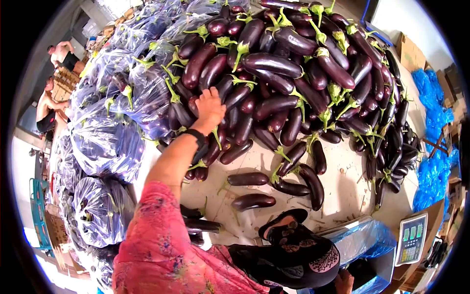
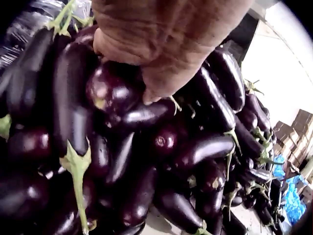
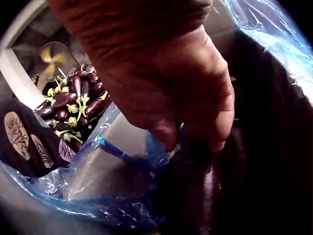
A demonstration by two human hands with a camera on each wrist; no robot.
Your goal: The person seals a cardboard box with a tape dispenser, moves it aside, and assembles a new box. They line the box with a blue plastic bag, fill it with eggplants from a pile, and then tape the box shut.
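At the left side of a large eggplant heap point(image 1: 274, 68), my left hand point(image 1: 209, 109) reaches down into it. In the left wrist view its thumb and fingers grip the end of a dark, glossy eggplant point(image 2: 110, 90), with other eggplants packed around. My right hand point(image 1: 344, 281) is low at the right, beside the thigh. The right wrist view has this hand point(image 3: 171, 88) inside a container lined with blue plastic point(image 3: 98, 208), its fingers around the stem end of an eggplant point(image 3: 205, 186). Deep shadow hides much of that eggplant.
Clear bags of eggplants point(image 1: 105, 142) are piled along the left. Several loose eggplants point(image 1: 253, 201) lie on the floor near my foot. A digital scale point(image 1: 412, 238) stands at the right, below blue plastic sheeting point(image 1: 433, 112). Two people point(image 1: 49, 105) are far left.
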